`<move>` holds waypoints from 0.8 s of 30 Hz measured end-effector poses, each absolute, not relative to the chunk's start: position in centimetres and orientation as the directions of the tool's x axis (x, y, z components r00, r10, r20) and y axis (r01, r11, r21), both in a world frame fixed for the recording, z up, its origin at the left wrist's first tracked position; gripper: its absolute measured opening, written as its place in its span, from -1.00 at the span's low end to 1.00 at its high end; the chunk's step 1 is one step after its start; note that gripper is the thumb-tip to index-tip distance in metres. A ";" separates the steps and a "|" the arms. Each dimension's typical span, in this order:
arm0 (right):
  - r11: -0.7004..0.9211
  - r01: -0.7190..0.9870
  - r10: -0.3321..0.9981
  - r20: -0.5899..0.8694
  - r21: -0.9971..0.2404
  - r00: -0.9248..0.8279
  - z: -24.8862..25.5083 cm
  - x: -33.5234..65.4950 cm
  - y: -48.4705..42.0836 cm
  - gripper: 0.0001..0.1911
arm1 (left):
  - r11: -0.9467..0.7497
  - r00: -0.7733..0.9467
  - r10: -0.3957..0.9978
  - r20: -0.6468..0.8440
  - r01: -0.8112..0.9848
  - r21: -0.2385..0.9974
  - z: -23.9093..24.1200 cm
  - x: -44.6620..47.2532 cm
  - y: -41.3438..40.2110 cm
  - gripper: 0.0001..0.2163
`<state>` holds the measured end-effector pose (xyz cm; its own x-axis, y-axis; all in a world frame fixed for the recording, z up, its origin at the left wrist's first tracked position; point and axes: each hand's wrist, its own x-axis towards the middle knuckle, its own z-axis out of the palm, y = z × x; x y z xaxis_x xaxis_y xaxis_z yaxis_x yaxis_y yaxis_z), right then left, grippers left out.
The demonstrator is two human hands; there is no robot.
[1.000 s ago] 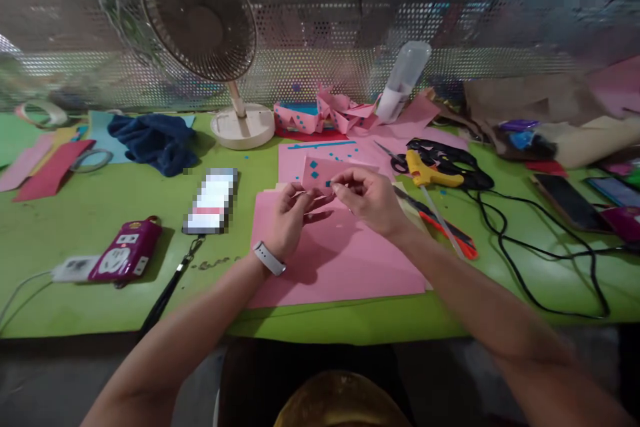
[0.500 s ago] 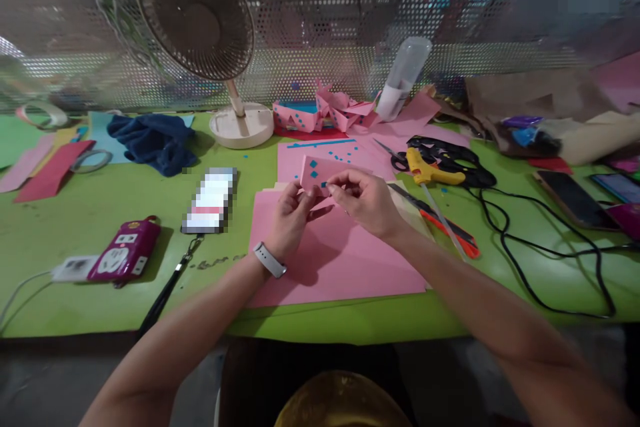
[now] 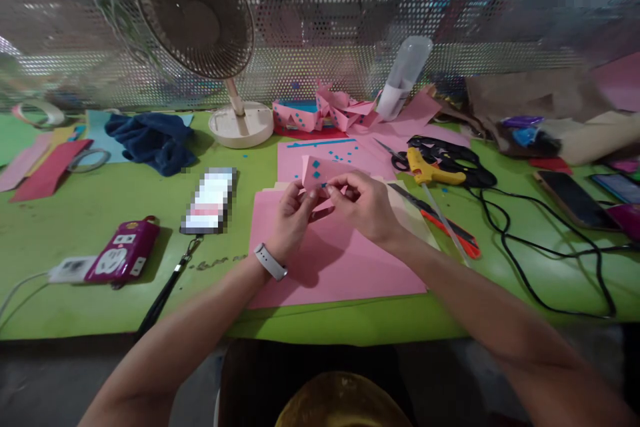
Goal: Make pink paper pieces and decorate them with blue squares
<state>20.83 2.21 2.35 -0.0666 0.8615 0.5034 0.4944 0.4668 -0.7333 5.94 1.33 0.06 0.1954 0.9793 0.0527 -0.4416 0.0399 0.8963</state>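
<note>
A small folded piece of pink paper (image 3: 310, 171) with blue diamond shapes on it is held up above the larger pink sheets. My left hand (image 3: 294, 213) grips its lower left edge between thumb and fingers. At the paper's lower edge, my right hand (image 3: 367, 203) has thumb and forefinger pinched at a small blue paper piece (image 3: 323, 185), partly covered by the fingertips. Under both hands lies a stack of pink sheets (image 3: 340, 253). Just behind, a pink sheet (image 3: 290, 159) bears a blue strip (image 3: 320, 143) and several loose blue bits.
To the right lie scissors (image 3: 399, 159), a yellow glue gun (image 3: 435, 173) with its black cord (image 3: 545, 250), and an orange cutter (image 3: 463, 240). Folded pink paper shapes (image 3: 295, 117), a fan (image 3: 241, 127) and a bottle (image 3: 403, 80) stand behind. A phone (image 3: 209, 200) lies left.
The pink paper piece has tilted and shifted very slightly right in my left hand. My right fingertips stay at its lower edge, almost unmoved.
</note>
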 end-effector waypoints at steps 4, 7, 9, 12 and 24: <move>0.524 0.557 0.809 0.581 -0.644 -0.089 2.4 20.9 2.2 -0.95 | 0.034 0.212 0.975 0.066 -0.438 0.898 0.0 5.9 1.4 -0.72; 0.565 0.613 0.764 0.631 -0.552 -0.135 2.4 20.9 2.2 -0.93 | 0.028 0.223 0.972 0.079 -0.440 0.898 0.1 5.9 1.3 -0.72; 0.599 0.636 0.726 0.666 -0.487 -0.173 2.3 20.9 2.1 -0.90 | 0.016 0.226 0.970 0.091 -0.435 0.901 0.2 5.9 1.3 -0.72; 0.615 0.638 0.700 0.693 -0.464 -0.170 2.4 20.8 1.9 -0.89 | -0.011 0.222 0.969 0.111 -0.410 0.912 0.3 5.9 1.2 -0.72; 0.289 0.402 0.940 0.338 -0.869 0.055 2.9 20.0 1.7 -0.91 | -0.053 0.184 0.973 0.141 -0.415 0.908 0.0 6.3 1.2 -0.70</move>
